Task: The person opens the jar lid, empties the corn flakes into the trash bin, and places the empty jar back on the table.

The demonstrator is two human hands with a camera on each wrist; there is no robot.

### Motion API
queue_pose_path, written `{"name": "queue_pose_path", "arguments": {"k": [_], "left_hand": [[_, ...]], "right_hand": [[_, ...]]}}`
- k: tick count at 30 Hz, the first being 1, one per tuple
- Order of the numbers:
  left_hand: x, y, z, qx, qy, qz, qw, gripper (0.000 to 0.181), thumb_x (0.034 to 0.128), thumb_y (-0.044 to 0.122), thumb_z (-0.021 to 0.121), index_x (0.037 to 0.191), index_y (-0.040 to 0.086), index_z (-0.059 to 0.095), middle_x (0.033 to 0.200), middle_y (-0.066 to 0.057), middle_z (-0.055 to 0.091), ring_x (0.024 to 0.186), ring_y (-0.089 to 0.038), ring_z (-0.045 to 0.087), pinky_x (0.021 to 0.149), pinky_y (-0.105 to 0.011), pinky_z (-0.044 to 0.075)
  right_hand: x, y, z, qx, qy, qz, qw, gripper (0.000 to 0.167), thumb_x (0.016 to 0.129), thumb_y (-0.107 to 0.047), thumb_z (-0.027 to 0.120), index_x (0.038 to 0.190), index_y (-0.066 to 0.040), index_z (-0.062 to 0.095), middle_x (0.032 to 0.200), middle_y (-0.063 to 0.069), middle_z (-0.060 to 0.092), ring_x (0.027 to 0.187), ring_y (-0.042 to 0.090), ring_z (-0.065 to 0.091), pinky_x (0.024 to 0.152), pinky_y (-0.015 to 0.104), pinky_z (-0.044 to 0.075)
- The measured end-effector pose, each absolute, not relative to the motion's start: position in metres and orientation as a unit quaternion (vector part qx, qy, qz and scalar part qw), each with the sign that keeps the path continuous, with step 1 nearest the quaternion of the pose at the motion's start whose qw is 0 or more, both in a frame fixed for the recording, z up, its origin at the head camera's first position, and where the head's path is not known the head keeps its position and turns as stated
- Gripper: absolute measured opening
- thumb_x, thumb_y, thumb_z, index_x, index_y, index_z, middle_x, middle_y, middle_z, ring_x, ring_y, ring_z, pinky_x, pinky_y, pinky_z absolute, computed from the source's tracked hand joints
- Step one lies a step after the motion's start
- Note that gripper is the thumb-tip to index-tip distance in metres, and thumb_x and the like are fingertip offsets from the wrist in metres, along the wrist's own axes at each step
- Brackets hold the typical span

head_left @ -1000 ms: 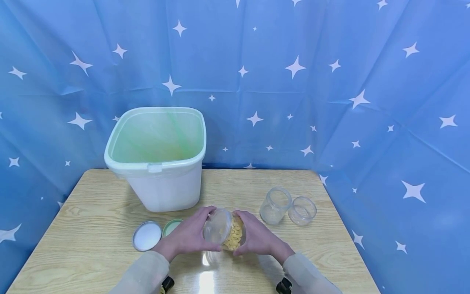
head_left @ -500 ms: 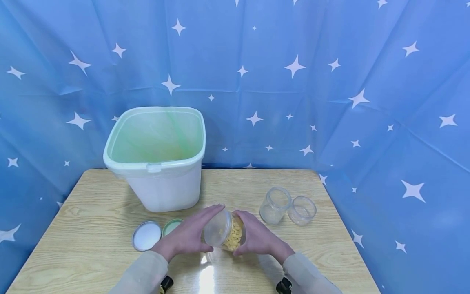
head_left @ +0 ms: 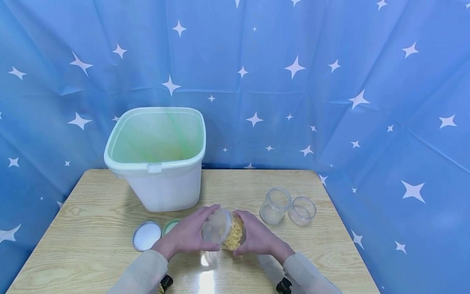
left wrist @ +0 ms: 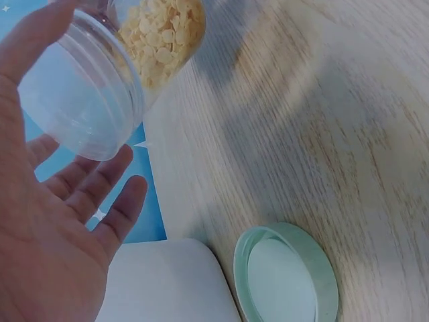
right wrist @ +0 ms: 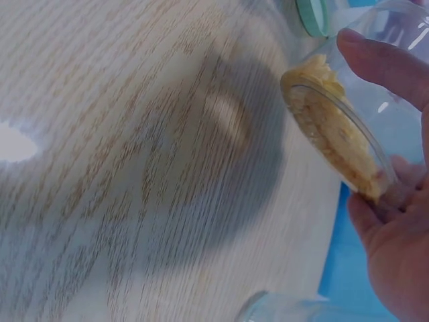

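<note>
Above the table, a clear jar (head_left: pixel 235 234) of pale yellow flakes is tilted on its side, its base toward the right. My right hand (head_left: pixel 258 237) grips the base end, thumb and fingers on opposite sides. Around the clear lid (head_left: pixel 214 228) at the jar's left end, my left hand (head_left: pixel 185 237) holds with thumb and fingers spread. In the left wrist view, the thumb lies along one side of the lid (left wrist: pixel 80 94) and fingertips sit by the other. The flakes (right wrist: pixel 335 134) lie against the lower wall and base in the right wrist view.
A tall white tub (head_left: pixel 165 190) with a green-tinted inside stands at the back left. A white disc-shaped lid (head_left: pixel 147 236) and a green-rimmed lid (head_left: pixel 169 227) lie left of my hands. Two clear jars, one taller (head_left: pixel 274 206) and one shorter (head_left: pixel 302 211), stand at the right.
My left hand's fingers and thumb spread off the lid half a second ago and now close round it again. The jar and my right hand stay nearly still.
</note>
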State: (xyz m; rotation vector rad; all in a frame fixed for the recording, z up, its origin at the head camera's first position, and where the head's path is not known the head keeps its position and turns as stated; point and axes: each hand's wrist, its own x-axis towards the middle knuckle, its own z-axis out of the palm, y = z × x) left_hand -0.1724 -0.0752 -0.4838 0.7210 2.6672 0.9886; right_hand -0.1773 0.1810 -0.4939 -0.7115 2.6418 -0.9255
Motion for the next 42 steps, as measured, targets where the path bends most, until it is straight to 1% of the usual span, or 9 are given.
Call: {"name": "queue_pose_path", "arguments": {"k": [4, 8, 12, 16, 19, 27, 32, 37, 42], "left_hand": [[-0.172, -0.077, -0.482, 0.239, 0.899, 0.349, 0.111, 0.108, 0.0663, 0.061, 0.081, 0.154, 0.033, 0.024, 0.149, 0.003, 0.044, 0.121, -0.019, 0.056, 0.093, -0.046, 0.052], [-0.172, -0.08, -0.481, 0.24, 0.898, 0.353, 0.11, 0.109, 0.0661, 0.062, 0.08, 0.154, 0.034, 0.023, 0.146, 0.002, 0.046, 0.119, -0.018, 0.057, 0.09, -0.045, 0.053], [-0.172, -0.083, -0.48, 0.237, 0.899, 0.352, 0.11, 0.11, 0.0648, 0.068, 0.077, 0.154, 0.038, 0.021, 0.147, 0.004, 0.045, 0.12, -0.017, 0.056, 0.09, -0.045, 0.053], [-0.171, -0.086, -0.48, 0.233, 0.901, 0.351, 0.104, 0.111, 0.0643, 0.07, 0.076, 0.154, 0.035, 0.021, 0.149, 0.005, 0.043, 0.121, -0.017, 0.056, 0.093, -0.046, 0.053], [-0.17, -0.09, -0.48, 0.231, 0.899, 0.357, 0.1, 0.111, 0.065, 0.066, 0.078, 0.154, 0.031, 0.023, 0.151, 0.004, 0.042, 0.123, -0.018, 0.056, 0.097, -0.047, 0.051], [-0.166, -0.102, -0.484, 0.211, 0.892, 0.384, 0.112, 0.11, 0.0682, 0.051, 0.083, 0.154, 0.02, 0.023, 0.149, 0.0, 0.043, 0.125, -0.021, 0.054, 0.099, -0.046, 0.049], [-0.162, -0.111, -0.482, 0.194, 0.885, 0.402, 0.135, 0.109, 0.0688, 0.051, 0.083, 0.154, 0.023, 0.022, 0.154, 0.004, 0.035, 0.125, -0.019, 0.051, 0.097, -0.043, 0.048], [-0.159, -0.119, -0.482, 0.184, 0.883, 0.41, 0.138, 0.109, 0.0684, 0.054, 0.083, 0.154, 0.024, 0.022, 0.154, 0.004, 0.036, 0.126, -0.021, 0.051, 0.097, -0.043, 0.048], [-0.155, -0.13, -0.482, 0.18, 0.876, 0.424, 0.145, 0.108, 0.07, 0.048, 0.084, 0.154, 0.022, 0.021, 0.154, -0.001, 0.035, 0.127, -0.026, 0.05, 0.099, -0.047, 0.049]], "right_hand": [[-0.176, 0.182, -0.493, -0.238, 0.907, -0.323, 0.126, 0.109, 0.052, -0.03, 0.095, 0.143, -0.012, 0.039, 0.14, 0.004, 0.05, 0.128, 0.022, 0.048, 0.111, 0.049, 0.039], [-0.175, 0.184, -0.492, -0.232, 0.907, -0.328, 0.126, 0.112, 0.052, -0.029, 0.095, 0.145, -0.009, 0.038, 0.144, 0.008, 0.048, 0.133, 0.026, 0.045, 0.114, 0.05, 0.036], [-0.175, 0.185, -0.493, -0.23, 0.907, -0.328, 0.128, 0.113, 0.052, -0.03, 0.095, 0.146, -0.008, 0.037, 0.145, 0.008, 0.047, 0.134, 0.027, 0.044, 0.115, 0.051, 0.035], [-0.176, 0.185, -0.494, -0.23, 0.908, -0.326, 0.128, 0.113, 0.052, -0.031, 0.095, 0.146, -0.008, 0.037, 0.144, 0.009, 0.047, 0.134, 0.028, 0.044, 0.115, 0.051, 0.035], [-0.176, 0.186, -0.495, -0.231, 0.909, -0.322, 0.126, 0.113, 0.052, -0.032, 0.095, 0.146, -0.007, 0.036, 0.145, 0.01, 0.047, 0.135, 0.029, 0.044, 0.115, 0.051, 0.035], [-0.175, 0.188, -0.498, -0.233, 0.911, -0.317, 0.126, 0.112, 0.054, -0.032, 0.094, 0.146, -0.006, 0.036, 0.145, 0.011, 0.046, 0.137, 0.029, 0.042, 0.116, 0.051, 0.034], [-0.174, 0.188, -0.498, -0.224, 0.913, -0.313, 0.133, 0.113, 0.055, -0.034, 0.093, 0.147, -0.006, 0.034, 0.148, 0.011, 0.044, 0.139, 0.03, 0.04, 0.116, 0.051, 0.033], [-0.173, 0.188, -0.497, -0.219, 0.914, -0.313, 0.136, 0.114, 0.055, -0.035, 0.093, 0.148, -0.007, 0.033, 0.149, 0.011, 0.043, 0.139, 0.03, 0.04, 0.116, 0.051, 0.033], [-0.173, 0.188, -0.498, -0.217, 0.914, -0.315, 0.137, 0.113, 0.055, -0.035, 0.094, 0.148, -0.009, 0.034, 0.148, 0.009, 0.044, 0.139, 0.029, 0.04, 0.116, 0.049, 0.033]]}}
